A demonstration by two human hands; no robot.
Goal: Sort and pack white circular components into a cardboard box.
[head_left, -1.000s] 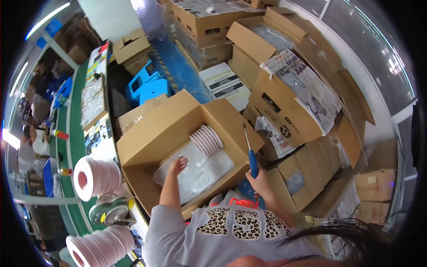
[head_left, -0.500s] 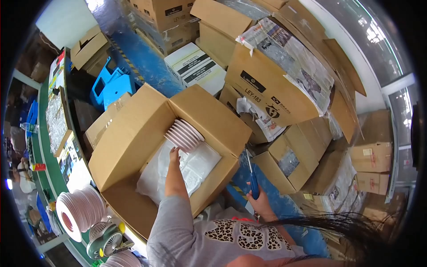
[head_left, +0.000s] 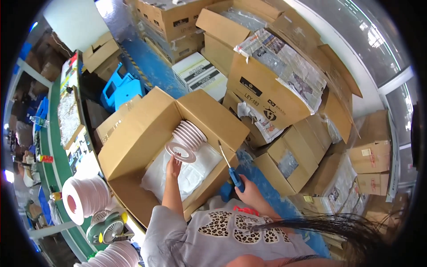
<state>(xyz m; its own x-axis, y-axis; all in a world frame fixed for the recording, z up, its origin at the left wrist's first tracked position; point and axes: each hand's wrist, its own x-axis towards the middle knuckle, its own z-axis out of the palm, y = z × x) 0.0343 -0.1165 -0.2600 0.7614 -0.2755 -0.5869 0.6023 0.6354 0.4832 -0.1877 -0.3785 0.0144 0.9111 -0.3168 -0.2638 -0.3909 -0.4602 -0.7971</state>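
My left hand (head_left: 173, 168) reaches into an open cardboard box (head_left: 138, 133) and grips the near edge of a flat white ring (head_left: 188, 156), tilted so that its face shows. Just beyond it, a row of similar white rings (head_left: 192, 133) stands on edge in the far corner of the box. White plastic wrapping (head_left: 195, 175) lies across the bottom. To the right of the box, my right hand (head_left: 251, 194) is closed around the blue handle of a screwdriver (head_left: 234, 176). The tool's thin metal shaft points up and away, over the box's right edge.
Left of the box, stacks of white rings (head_left: 91, 198) and a small green fan (head_left: 106, 229) stand by a green work surface (head_left: 54, 147). Large cardboard boxes (head_left: 262, 89) crowd the far right. A blue plastic piece (head_left: 122, 89) lies beyond the box.
One ring has come away from the row toward me in my left hand and turned its face up. My right hand has moved left with the screwdriver, closer to the box.
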